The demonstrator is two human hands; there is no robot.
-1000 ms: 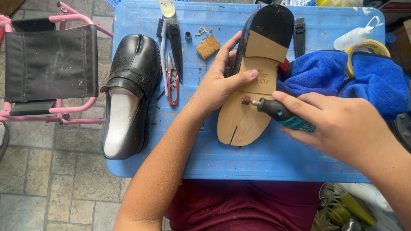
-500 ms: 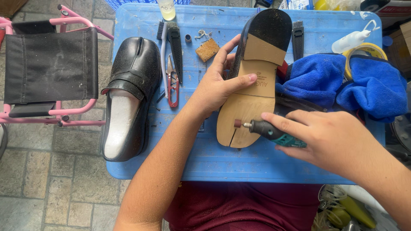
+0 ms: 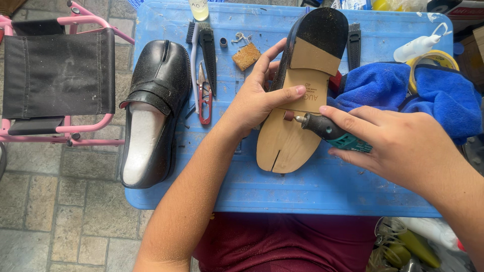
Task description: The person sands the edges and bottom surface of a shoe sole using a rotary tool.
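Observation:
A shoe lies sole-up on the blue plastic table, showing a tan leather sole and a black heel. My left hand grips this shoe at its left edge, thumb pressed across the middle of the sole. My right hand holds a small rotary tool with a dark and teal body. Its tip touches the sole just below my left thumb.
A second black shoe lies upright at the table's left edge. Red snips, a brush, a cork block and a dark strap lie behind. A blue cloth, tape roll and white bottle sit right. A pink folding chair stands left.
My right hand moved the rotary tool up along the sole, from its lower part to just below my left thumb. The left hand and shoe stayed put.

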